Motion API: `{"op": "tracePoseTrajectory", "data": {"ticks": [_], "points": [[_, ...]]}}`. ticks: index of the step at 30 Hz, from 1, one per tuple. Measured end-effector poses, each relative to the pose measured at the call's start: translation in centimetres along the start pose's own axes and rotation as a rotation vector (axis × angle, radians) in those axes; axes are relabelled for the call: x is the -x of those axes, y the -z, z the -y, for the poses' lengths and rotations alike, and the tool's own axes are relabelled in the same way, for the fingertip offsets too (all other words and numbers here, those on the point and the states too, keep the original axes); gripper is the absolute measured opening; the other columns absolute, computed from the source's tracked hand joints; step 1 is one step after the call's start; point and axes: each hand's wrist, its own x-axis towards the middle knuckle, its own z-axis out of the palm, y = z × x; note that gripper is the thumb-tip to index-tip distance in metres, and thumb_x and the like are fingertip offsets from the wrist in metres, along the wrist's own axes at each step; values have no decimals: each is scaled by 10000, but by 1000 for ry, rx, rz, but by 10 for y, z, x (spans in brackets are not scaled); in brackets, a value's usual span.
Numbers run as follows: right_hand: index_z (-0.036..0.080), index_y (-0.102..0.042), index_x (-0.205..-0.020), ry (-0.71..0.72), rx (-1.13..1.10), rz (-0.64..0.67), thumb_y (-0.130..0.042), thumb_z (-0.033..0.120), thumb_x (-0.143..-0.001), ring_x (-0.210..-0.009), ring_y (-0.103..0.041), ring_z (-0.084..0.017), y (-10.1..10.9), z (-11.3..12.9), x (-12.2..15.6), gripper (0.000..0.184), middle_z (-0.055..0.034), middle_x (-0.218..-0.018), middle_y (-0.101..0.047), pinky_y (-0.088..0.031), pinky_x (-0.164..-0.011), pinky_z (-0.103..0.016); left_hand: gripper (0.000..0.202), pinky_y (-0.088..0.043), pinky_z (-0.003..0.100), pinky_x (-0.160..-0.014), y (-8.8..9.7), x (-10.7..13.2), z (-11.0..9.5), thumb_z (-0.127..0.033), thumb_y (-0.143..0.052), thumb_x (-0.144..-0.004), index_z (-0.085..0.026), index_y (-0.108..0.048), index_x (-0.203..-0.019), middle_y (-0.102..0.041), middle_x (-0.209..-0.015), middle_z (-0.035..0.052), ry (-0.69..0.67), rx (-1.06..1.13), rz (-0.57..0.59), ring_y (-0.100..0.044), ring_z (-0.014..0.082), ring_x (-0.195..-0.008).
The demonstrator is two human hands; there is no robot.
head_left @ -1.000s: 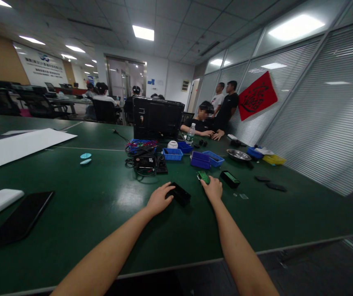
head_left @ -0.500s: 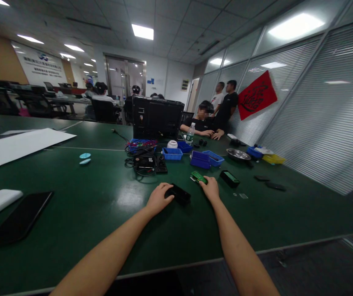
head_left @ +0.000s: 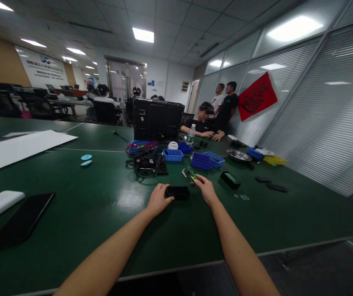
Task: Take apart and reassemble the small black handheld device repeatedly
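My left hand (head_left: 159, 200) grips the left end of a black open-topped case (head_left: 178, 192) that lies on the green table (head_left: 108, 230). Between the thumb and fingers of my right hand (head_left: 205, 190) is a green circuit board (head_left: 191, 174), tilted up just beyond the case's right end. Some small light parts show at the board's left edge, too blurred to name. To the right of my right hand sits another black case (head_left: 230, 179) with a green board inside it. A small ring (head_left: 235, 196) and a clear flat piece (head_left: 245, 197) lie in front of that case.
Blue bins (head_left: 173, 155), a baseball (head_left: 173, 145), a water bottle (head_left: 190, 135) and a black device with cables (head_left: 145, 163) stand ahead. A metal bowl (head_left: 238, 155) and flat black pieces (head_left: 277, 187) lie rightward. Another person (head_left: 205, 123) sits across the table.
My right hand has moved slightly left and turned the circuit board from lying flatter to tilted up. The black case under my left hand has swung from slanted to nearly level across the view.
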Motion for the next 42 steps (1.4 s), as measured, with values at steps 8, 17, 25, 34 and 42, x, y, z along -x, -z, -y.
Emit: {"op": "tracePoseTrajectory", "data": {"ticks": [8, 17, 25, 34, 42], "points": [[187, -564, -1102, 74, -223, 389, -647, 314, -643, -1026, -509, -201, -1, 28, 18, 484, -51, -1102, -577, -370, -901, -335, 553, -369, 318, -902, -1, -1, 1, -328, -608, -692, -197, -445, -1204, -553, -1088, 61, 14, -11, 22, -507, 205, -1013], [202, -577, -1085, 100, -142, 482, -618, 307, -661, -953, -529, -188, -6, 42, 25, 438, -35, -1055, -569, -401, -848, -323, 540, -377, 312, -874, 1, -2, -2, -308, -615, -679, -208, -459, -1186, -570, -1057, 49, 18, -6, 27, -520, 203, -980], [191, -585, -1079, 101, 30, 483, -626, 303, -658, -705, -515, -124, -12, 37, 24, 437, -30, -979, -581, -429, -710, -287, 587, -368, 315, -895, 0, -1, -1, -314, -600, -693, -206, -415, -1239, -559, -1120, 57, 14, -12, 34, -508, 212, -1012], [213, -571, -1124, 175, 202, 563, -641, 336, -658, -894, -531, -186, -10, 36, 24, 487, -49, -1097, -561, -403, -798, -324, 610, -353, 316, -918, -1, -1, 0, -326, -582, -705, -198, -390, -1270, -541, -1169, 70, 37, -37, 49, -494, 220, -1054], [169, -581, -1046, 216, 308, 489, -677, 309, -609, -920, -539, -195, -21, 27, 23, 470, -51, -1005, -597, -396, -829, -322, 636, -346, 296, -931, -3, -2, 2, -259, -573, -705, -167, -351, -1293, -540, -1185, 75, 77, 18, -5, -487, 197, -1069]]}}
